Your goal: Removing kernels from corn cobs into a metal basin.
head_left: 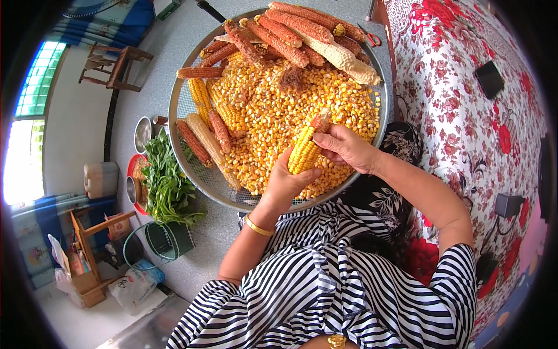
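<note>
A yellow ear of corn (304,150), its reddish tip partly stripped of kernels, is held tilted over the round mesh sieve (172,119). Around its lower end my left hand (289,177) is closed, with a gold bangle on that wrist. Thumb and fingers of my right hand (346,148) grip it near the bare tip. Beneath both hands spreads a bed of loose yellow kernels (261,110). Stripped reddish cobs (273,41) and a pale cob (337,58) are heaped at the sieve's far side. More ears with kernels (225,110) and bare cobs (200,139) lie at its left.
Left of the sieve are leafy greens (165,174), a green basket (168,239), metal bowls (143,135) and a red basin (130,168). Red-handled scissors (373,39) lie by its far right rim. A bed with a floral cover (442,128) borders the right, a dark phone (489,79) on it.
</note>
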{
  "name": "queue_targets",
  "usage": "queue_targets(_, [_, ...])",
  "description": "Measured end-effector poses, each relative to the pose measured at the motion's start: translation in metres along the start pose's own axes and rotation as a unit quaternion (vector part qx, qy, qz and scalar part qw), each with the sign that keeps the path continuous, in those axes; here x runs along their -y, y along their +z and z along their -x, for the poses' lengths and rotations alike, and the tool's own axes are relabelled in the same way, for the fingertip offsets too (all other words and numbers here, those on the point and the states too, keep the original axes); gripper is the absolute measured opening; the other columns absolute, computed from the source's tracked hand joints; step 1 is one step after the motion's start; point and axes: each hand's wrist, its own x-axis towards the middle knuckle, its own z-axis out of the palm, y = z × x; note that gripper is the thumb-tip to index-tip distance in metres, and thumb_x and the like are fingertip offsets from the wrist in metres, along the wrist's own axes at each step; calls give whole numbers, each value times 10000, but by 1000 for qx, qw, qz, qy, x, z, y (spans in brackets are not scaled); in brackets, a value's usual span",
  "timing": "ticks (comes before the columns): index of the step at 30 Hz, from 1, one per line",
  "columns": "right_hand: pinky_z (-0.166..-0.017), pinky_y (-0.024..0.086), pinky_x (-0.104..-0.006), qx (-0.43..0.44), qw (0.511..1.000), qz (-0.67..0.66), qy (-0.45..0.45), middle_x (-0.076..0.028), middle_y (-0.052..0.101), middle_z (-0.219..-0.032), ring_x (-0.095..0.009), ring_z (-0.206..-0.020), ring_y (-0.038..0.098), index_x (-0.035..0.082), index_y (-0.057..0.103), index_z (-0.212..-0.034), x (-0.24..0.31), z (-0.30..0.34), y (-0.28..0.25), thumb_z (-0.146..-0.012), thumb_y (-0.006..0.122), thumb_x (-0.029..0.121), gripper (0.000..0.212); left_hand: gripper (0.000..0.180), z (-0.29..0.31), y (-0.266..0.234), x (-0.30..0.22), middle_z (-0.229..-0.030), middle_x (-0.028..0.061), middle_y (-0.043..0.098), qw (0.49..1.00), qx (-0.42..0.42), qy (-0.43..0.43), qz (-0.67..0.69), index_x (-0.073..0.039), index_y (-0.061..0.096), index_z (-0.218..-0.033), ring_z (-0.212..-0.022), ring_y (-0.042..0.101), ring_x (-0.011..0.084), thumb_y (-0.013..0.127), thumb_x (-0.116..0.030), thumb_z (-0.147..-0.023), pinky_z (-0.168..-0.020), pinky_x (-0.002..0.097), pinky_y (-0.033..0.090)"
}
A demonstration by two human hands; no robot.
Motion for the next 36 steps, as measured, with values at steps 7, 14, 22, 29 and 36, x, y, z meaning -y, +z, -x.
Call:
queue_targets(7, [-375,217,-150,63,996,-60,33,62,402,-630,-7,-430,302,65,473,-1001,5,2,-3,-822,552,373,365,441,-2,-6,3,-895,0,553,1000,5,-13,3,-25,470,-1078,-767,519,59,684,-21,-692,-642,198,445])
queue_targets(14, [-357,203,-166,24,999,-12,37,58,392,-578,-13,-404,290,80,480,-926,1,1,-2,-833,535,376,315,450,-2,-1,3,-858,-11,548,997,-5,27,-72,-42,480,-1080,-660,499,40,688,-13,-683,-535,165,410])
queue_targets(22, [-360,193,-172,58,996,-39,54,61,377,-579,-15,-406,265,92,485,-915,1,0,-5,-844,523,361,280,450,2,0,-9,-775,-22,541,994,35,-61,87,-46,467,-1079,-512,450,11,683,-14,-685,-398,137,336])
queue_targets(29, [-360,197,-175,34,998,-29,40,66,380,-582,-15,-405,264,84,487,-935,3,1,4,-818,538,418,358,386,3,5,-3,-671,-33,504,991,-1,-57,119,-42,470,-1036,-389,352,-1,668,-22,-707,-316,143,253])
queue_targets(36, [-356,183,-178,50,997,-23,45,63,374,-562,-10,-404,260,70,492,-992,2,-1,-6,-832,513,421,386,334,5,7,-13,-601,-58,445,988,27,-79,131,-45,464,-1005,-373,314,-3,647,-22,-728,-309,142,221])
